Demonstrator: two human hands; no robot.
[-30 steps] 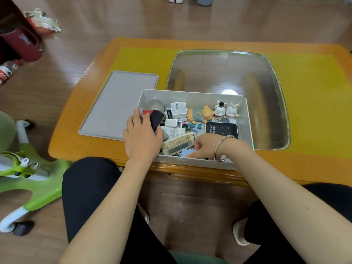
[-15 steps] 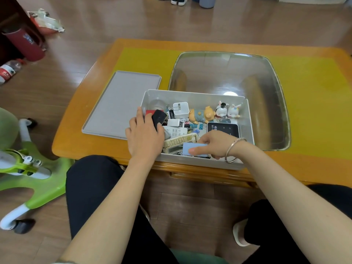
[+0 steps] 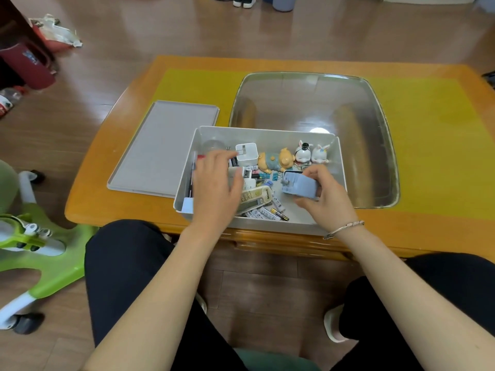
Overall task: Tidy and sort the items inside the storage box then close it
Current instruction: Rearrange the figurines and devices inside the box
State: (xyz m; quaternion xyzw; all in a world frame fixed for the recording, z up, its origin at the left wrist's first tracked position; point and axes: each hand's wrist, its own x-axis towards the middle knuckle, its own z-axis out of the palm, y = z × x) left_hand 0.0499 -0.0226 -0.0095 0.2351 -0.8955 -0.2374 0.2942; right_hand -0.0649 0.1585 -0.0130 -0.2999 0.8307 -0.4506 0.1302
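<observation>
Grey plastic storage box [image 3: 338, 167] stands open on the near edge of the orange wooden desk [image 3: 112, 188], its far wall overlapping the glass panel [image 3: 316, 103] set into the desk top. Its flat grey lid [image 3: 166, 145] lies on the desk just beside the box's left wall, towards the desk's left edge.

Right hand [image 3: 325, 199] is over the right half of the box, fingers and thumb curled round a pale blue block-shaped item [image 3: 301, 187], which is held clear of the contents; a bracelet [image 3: 344, 228] sits on that wrist. Left hand [image 3: 217, 188] is over the left half of the box with fingers spread and loosely bent, blurred; it covers the items beneath it, and whether it grasps any of them cannot be told.

Contents visible inside the box: a white charger plug [image 3: 247, 154] near the far wall; an orange lying figurine [image 3: 276, 162] beside it; two small white rabbit figurines [image 3: 312, 153] towards the far right corner; a cream remote control [image 3: 254, 198] near the middle, partly under the left hand; several batteries [image 3: 267, 214] along the near wall; small blue clips [image 3: 267, 176] between the figurine and the remote.

A green and white chair base [image 3: 34, 245] stands on the floor off the desk's left edge.
</observation>
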